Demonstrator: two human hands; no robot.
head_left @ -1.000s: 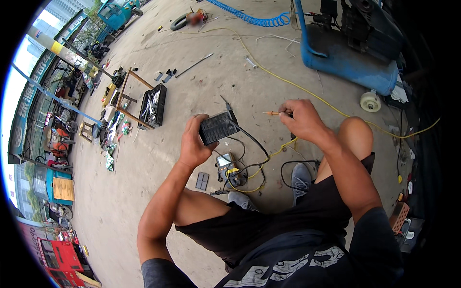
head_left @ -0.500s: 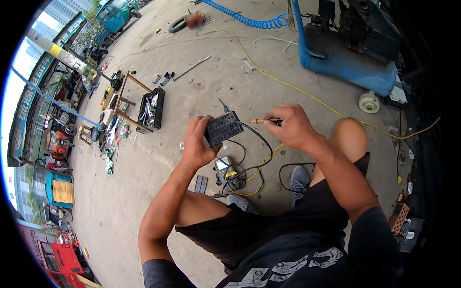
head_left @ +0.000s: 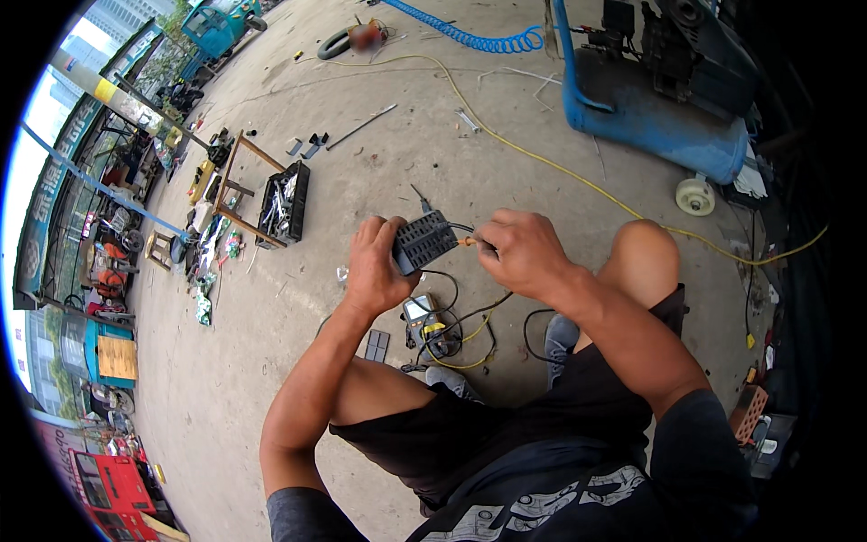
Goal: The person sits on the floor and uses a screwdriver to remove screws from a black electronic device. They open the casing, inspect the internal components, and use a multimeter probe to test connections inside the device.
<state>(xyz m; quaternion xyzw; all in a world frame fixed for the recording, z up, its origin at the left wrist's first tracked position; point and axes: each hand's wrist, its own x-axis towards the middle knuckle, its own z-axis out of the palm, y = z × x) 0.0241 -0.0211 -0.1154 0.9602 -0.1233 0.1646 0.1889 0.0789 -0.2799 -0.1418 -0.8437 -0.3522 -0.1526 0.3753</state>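
Observation:
My left hand [head_left: 373, 262] is closed round a black vented charger box [head_left: 423, 242], holding it up above the ground with its slotted face towards me. A black cable leaves the box's right end. At that end, my right hand [head_left: 524, 252] pinches a slim screwdriver with an orange part [head_left: 466, 241]. Its tip meets or nearly meets the box's edge; the exact contact is hidden. Below the box, a yellow-and-grey multimeter [head_left: 423, 314] lies on the ground among black and yellow leads. A flat dark grey panel [head_left: 377, 346] lies beside it.
To the left, a black crate [head_left: 284, 206] of metal tools stands by a wooden frame [head_left: 246, 149]. A blue air compressor [head_left: 650, 135] occupies the upper right. A yellow hose [head_left: 560, 167] crosses the concrete, and a blue coiled hose [head_left: 461, 34] hangs at the top.
My right hand has moved left with the screwdriver, bringing it up to the box's right end. The box has shifted and tilted slightly in my left hand.

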